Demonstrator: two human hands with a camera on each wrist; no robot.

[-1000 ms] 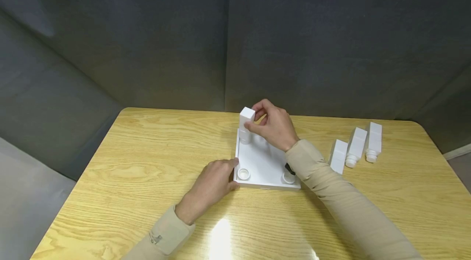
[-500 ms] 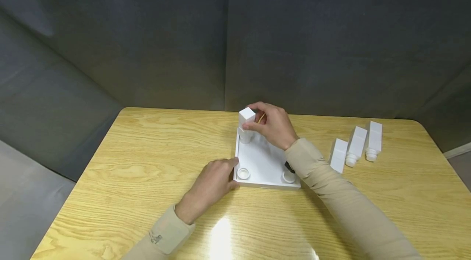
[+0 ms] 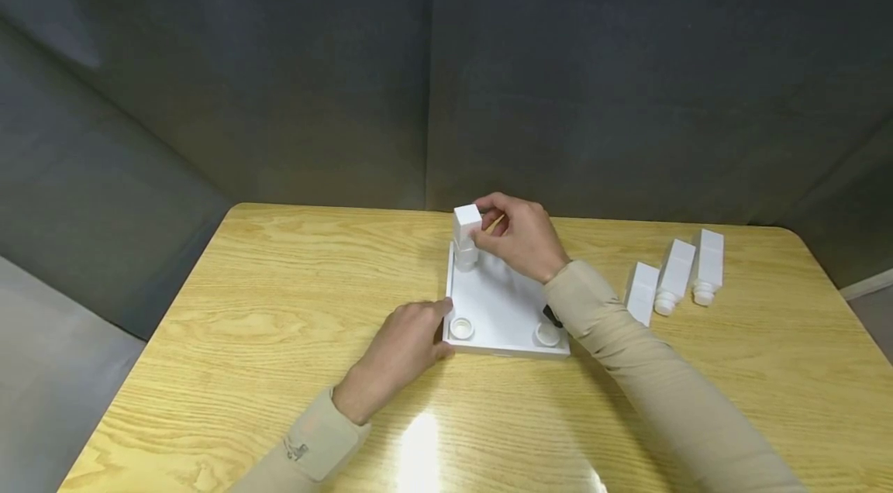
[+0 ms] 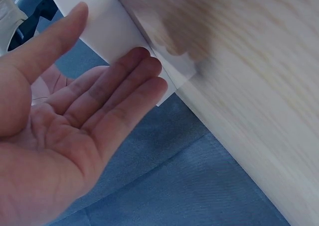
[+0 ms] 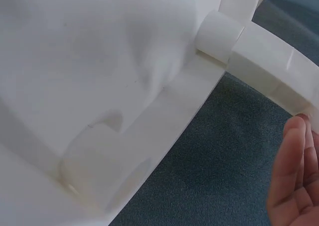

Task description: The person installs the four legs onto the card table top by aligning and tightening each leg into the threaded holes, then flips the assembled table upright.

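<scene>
My right hand (image 3: 522,237) pinches a white square-sided leg (image 3: 467,225) between thumb and fingers near its upper end. The leg stands upright in the round socket at the far left corner of a white square panel (image 3: 495,307). In the right wrist view, the leg's (image 5: 274,61) lower end meets the short round socket (image 5: 219,35), and my fingertips touch its other end. My left hand (image 3: 405,342) rests against the panel's left edge near the front corner. The left wrist view shows those fingers (image 4: 124,81) nearly straight along the panel's side, thumb apart.
Near corners of the panel hold two round sockets, one at left (image 3: 462,329) and one at right (image 3: 547,334). Three more white legs, near (image 3: 642,293), middle (image 3: 675,276) and far (image 3: 708,264), lie on the wooden table (image 3: 279,284) at right. Dark curtains (image 3: 558,74) hang behind.
The leg has turned back and forth slightly in its socket as my right fingers shifted around its top. My left hand and the panel have stayed put.
</scene>
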